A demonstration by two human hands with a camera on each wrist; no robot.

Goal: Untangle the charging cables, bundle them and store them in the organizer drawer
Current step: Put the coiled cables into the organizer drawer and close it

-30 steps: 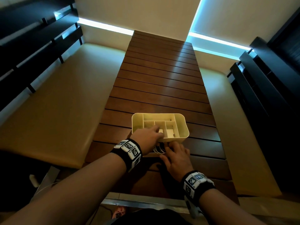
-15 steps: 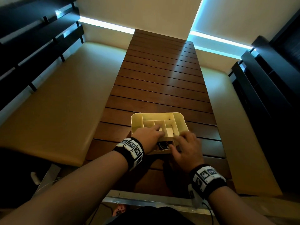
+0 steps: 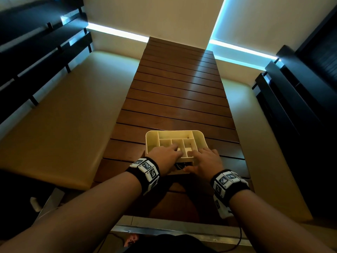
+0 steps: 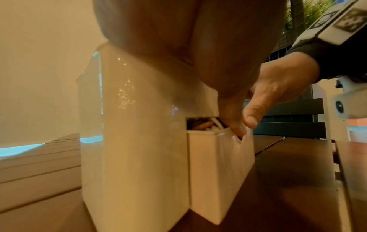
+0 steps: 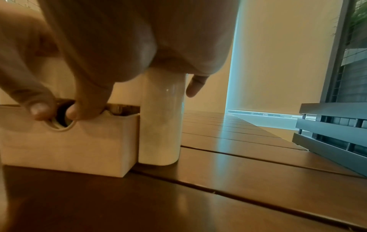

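The right hand [image 3: 206, 160] has its thumb and one finger at the round notch in the front of the organizer drawer [image 5: 65, 144], pinching the front edge there; the other fingers lie over the top of the organizer [image 3: 175, 141]. The left hand [image 3: 166, 157] rests flat on the organizer's near rim with straight fingers, pressing it down, and grips nothing.

Just under both hands the drawer stands a little way out of the organizer's body. Through the gap above its front wall the charging cables [image 4: 206, 125] show as white and dark strands (whether they are properly bundled I cannot tell). No cable lies on the wooden table [image 3: 178, 99] around the hands.

So I judge that untangling and storing are finished. What remains seems only to push the drawer fully in.
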